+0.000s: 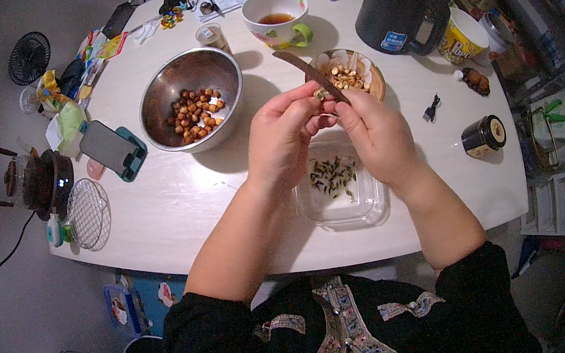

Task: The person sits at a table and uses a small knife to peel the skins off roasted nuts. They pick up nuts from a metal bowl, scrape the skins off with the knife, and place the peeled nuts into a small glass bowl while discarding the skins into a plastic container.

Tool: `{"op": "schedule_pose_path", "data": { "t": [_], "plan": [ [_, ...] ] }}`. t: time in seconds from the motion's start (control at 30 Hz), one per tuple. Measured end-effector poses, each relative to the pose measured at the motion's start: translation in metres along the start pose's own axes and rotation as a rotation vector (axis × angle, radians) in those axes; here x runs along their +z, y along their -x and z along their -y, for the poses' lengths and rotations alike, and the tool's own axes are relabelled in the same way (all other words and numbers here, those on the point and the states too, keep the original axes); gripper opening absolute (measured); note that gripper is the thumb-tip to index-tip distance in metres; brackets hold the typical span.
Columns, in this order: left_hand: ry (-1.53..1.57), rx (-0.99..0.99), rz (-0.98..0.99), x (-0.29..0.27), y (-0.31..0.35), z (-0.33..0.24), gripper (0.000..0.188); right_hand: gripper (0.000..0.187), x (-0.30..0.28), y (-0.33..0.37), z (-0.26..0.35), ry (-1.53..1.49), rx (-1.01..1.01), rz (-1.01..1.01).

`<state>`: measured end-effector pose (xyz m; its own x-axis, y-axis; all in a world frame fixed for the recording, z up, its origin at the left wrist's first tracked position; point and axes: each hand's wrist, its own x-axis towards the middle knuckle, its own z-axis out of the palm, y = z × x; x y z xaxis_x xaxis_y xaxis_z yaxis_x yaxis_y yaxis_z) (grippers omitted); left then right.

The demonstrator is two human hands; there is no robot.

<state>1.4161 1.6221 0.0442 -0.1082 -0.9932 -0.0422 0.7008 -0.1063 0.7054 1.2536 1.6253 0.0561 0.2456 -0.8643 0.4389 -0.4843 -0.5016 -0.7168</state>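
Over the front middle of the table, my left hand (280, 131) pinches a small pale seed (319, 95), partly hidden by the fingers. My right hand (379, 131) is closed on a dark brown curved blade (302, 67) that slants up to the left, against the seed; its handle end is hidden in the palm. Below both hands stands a clear plastic box (359, 214) with several small green sprouts (332, 177) in it. Behind the right hand, a patterned plate (375, 77) carries pale split seeds (348, 76). The steel bowl (151, 94) on the left holds brown round seeds (196, 114).
A cup of brown liquid (273, 5), a small tub (211, 36) and a black kettle (395, 9) stand farther back. At right are a yellow tub (459, 43), a dark jar (483, 136) and a small plug (432, 109). A phone (108, 148) and wire rack (90, 214) lie left.
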Motion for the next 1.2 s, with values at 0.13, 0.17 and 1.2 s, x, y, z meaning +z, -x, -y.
{"op": "schedule_pose_path", "data": {
  "t": [0.13, 0.17, 1.2],
  "plan": [
    [-0.056, -0.056, 0.031, 0.008, 0.002, -0.009, 0.029, 0.019, 0.001, -0.001, -0.011, -0.367, 0.072, -0.059],
    [-0.069, -0.067, 0.031, 0.008, 0.003, -0.008, 0.029, 0.018, 0.001, -0.002, -0.012, -0.456, 0.087, -0.076],
    [-0.474, 0.155, 0.096, 0.011, 0.006, -0.002, 0.025, 0.018, -0.016, -0.004, -0.007, -0.205, -0.031, -0.099]
  ]
}}
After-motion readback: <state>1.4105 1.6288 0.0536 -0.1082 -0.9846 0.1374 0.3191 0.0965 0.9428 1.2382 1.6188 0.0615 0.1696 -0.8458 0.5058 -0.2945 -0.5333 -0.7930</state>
